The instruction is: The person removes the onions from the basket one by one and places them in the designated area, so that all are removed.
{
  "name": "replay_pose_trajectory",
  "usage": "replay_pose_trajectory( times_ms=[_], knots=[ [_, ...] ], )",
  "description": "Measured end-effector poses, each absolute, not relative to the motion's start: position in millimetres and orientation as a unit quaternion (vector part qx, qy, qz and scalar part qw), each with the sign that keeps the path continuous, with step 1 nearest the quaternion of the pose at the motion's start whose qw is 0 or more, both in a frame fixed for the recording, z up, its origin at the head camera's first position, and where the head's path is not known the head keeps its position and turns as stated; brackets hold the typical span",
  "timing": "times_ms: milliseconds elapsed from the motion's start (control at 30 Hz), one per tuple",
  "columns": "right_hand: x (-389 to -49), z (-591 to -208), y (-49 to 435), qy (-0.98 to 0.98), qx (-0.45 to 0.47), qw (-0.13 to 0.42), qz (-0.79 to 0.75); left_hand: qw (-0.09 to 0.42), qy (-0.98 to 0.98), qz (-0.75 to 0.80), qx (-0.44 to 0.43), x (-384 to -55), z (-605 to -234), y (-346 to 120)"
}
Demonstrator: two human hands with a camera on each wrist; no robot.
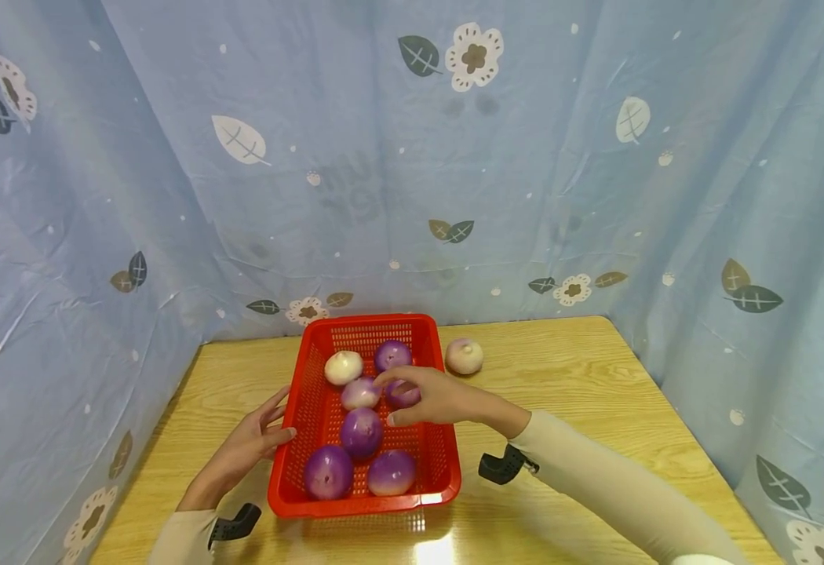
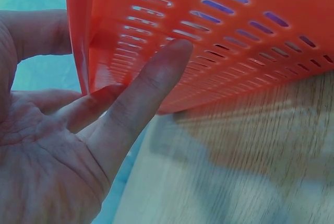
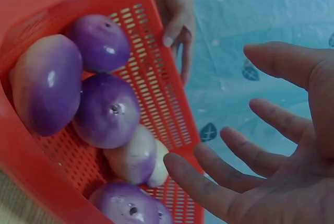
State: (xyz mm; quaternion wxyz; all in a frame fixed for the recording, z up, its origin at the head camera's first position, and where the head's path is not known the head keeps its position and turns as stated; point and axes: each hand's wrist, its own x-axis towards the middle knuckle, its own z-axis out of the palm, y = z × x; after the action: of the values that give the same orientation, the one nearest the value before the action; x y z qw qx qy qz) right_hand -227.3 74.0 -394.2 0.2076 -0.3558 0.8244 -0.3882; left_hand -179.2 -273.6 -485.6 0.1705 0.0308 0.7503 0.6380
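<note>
Glossy purple-and-white vegetables, looking like turnips or onions, lie in a red plastic basket (image 1: 364,508). Among them are a mostly white one (image 1: 344,367) and a dark purple one (image 3: 107,110). My left hand (image 1: 260,431) holds the basket's left rim, its thumb at the rim and its fingers (image 2: 141,93) along the slotted outer wall. Over the basket's right half hovers my right hand (image 1: 435,396), fingers spread and slightly bent, with nothing between them. It partly covers a purple vegetable (image 1: 403,395), and its fingertips overlap a pale purple one (image 1: 360,393) in the head view.
A pale pinkish-white vegetable (image 1: 464,356) sits on the wooden table (image 1: 560,377), just outside the basket's back right corner. Blue patterned curtains (image 1: 355,196) hang behind the table and along both sides.
</note>
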Motion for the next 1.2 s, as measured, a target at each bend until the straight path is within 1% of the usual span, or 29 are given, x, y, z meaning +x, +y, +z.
replay_pose_trajectory(
  times_ms=[233, 533, 867, 1033, 1133, 1200],
  knots=[
    [-234.5, -401.9, 63.0, 0.813, -0.360, 0.287, -0.356, 0.172, 0.749, 0.639, 0.034, -180.5, -484.7, -273.0],
    [-239.4, -414.8, 48.4, 0.813, -0.353, 0.350, -0.304, 0.172, 0.751, 0.636, 0.042, -180.4, -484.9, -274.2],
    [-237.8, -426.5, 37.5, 0.829, -0.337, 0.378, -0.237, 0.172, 0.751, 0.636, 0.036, -180.2, -483.3, -274.1],
    [-240.4, -430.7, 30.5, 0.823, -0.305, 0.420, -0.231, 0.172, 0.750, 0.638, 0.027, -179.5, -483.0, -273.5],
    [-241.6, -435.1, 25.5, 0.822, -0.291, 0.438, -0.218, 0.173, 0.750, 0.638, 0.029, -179.0, -482.9, -273.3],
    [-241.7, -439.4, 22.3, 0.824, -0.297, 0.441, -0.196, 0.173, 0.751, 0.636, 0.032, -178.8, -483.0, -273.4]
  ],
)
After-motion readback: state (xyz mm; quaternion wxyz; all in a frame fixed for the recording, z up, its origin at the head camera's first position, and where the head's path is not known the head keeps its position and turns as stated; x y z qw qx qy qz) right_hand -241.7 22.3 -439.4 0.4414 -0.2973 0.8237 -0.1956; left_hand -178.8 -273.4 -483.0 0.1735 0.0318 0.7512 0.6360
